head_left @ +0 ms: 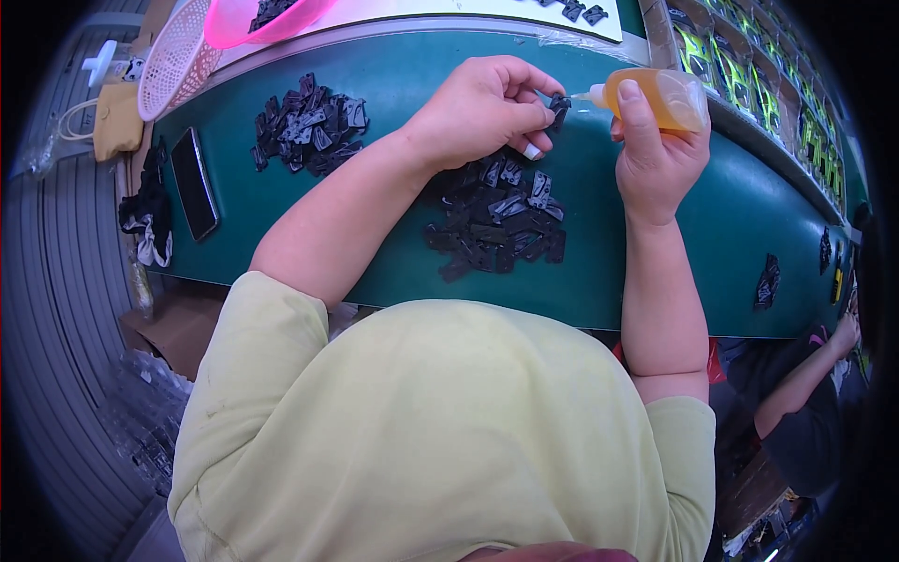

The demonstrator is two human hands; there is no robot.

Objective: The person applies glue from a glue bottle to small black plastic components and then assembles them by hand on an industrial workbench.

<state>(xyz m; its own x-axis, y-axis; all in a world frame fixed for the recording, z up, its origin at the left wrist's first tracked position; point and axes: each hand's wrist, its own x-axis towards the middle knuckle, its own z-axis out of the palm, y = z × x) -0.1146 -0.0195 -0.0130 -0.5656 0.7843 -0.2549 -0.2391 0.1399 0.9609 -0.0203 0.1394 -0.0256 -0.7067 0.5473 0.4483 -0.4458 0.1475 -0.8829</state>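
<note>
My left hand (482, 108) pinches a small black plastic piece (559, 105) between thumb and fingertips above the green table (403, 66). My right hand (655, 155) grips a small orange squeeze bottle (665, 94) lying sideways, its white nozzle pointing left and touching the black piece. Directly below my hands lies a pile of black plastic pieces (496, 220). A second pile of the same black pieces (309, 125) sits to the left on the table.
A dark phone (195, 183) lies at the table's left end beside black straps (145, 211). A pink mesh basket (178, 56) and pink bowl (267, 21) stand at the back left. Green packages (749, 75) line the right. Another person's arm (805, 375) is at lower right.
</note>
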